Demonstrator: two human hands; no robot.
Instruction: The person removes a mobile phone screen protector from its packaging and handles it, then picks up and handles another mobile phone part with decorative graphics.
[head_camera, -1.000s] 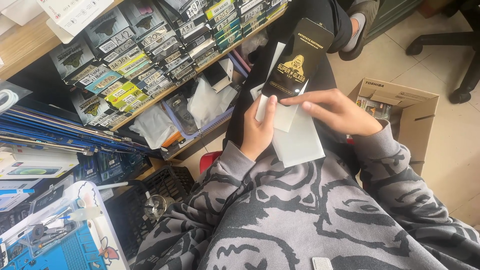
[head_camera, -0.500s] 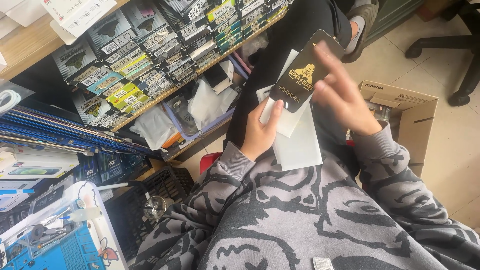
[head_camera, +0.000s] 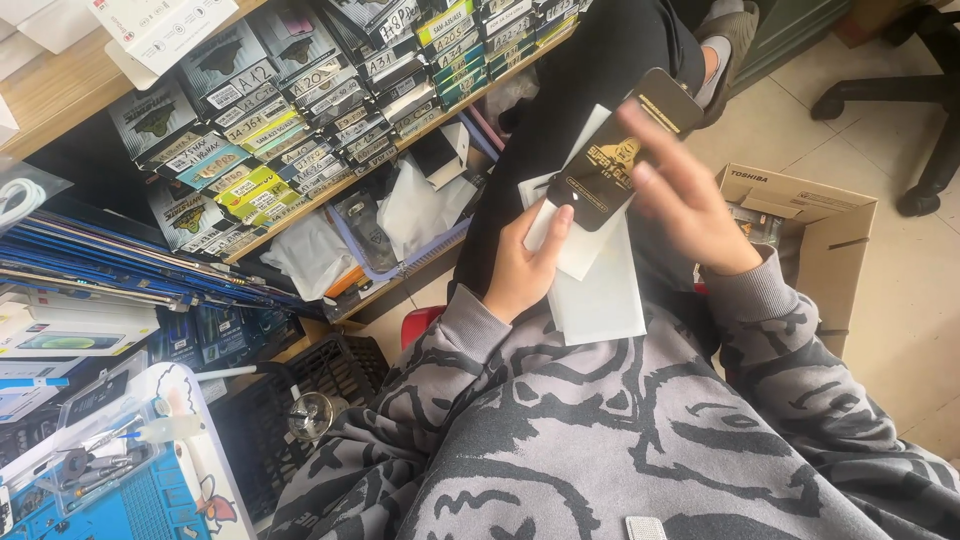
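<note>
Two hands meet over the lap of a seated person in a grey-and-black patterned sweatshirt (head_camera: 600, 440). Left hand (head_camera: 520, 265): fingers curled, thumb laid across a white sleeve (head_camera: 575, 240), gripping it together with the black packet (head_camera: 620, 150). The black packet is long, flat, glossy, with rounded corners and a gold emblem at mid-length; tilted, upper end toward the right, held up in front of the person's black trouser leg. Beneath it lies a larger white sheet (head_camera: 600, 295), resting on the lap. Right hand (head_camera: 690, 205): motion-blurred, fingers spread and loose against the packet's right edge; cannot tell whether it grips.

Surroundings, left to right:
- Bottom left: blue work mat (head_camera: 120, 505) with a clear tray of small tools on it.
- Left: stack of flat blue and white boxes (head_camera: 80, 290) under the wooden shelf (head_camera: 60, 90).
- Upper left to centre: slanted rows of narrow boxes (head_camera: 300, 100) packed on edge, grey, black, teal and yellow-green, each with a white hand-marked sticker on its end.
- Below the rows: purple-rimmed tray (head_camera: 400, 265) holding clear plastic bags.
- Lower centre: black mesh basket (head_camera: 330, 370) beside the left sleeve.
- Right: open brown cardboard box (head_camera: 830, 230) on pale tiled floor (head_camera: 900, 330), just beside the person's right arm.
- Top right: black wheeled base of an office chair (head_camera: 900, 100).
</note>
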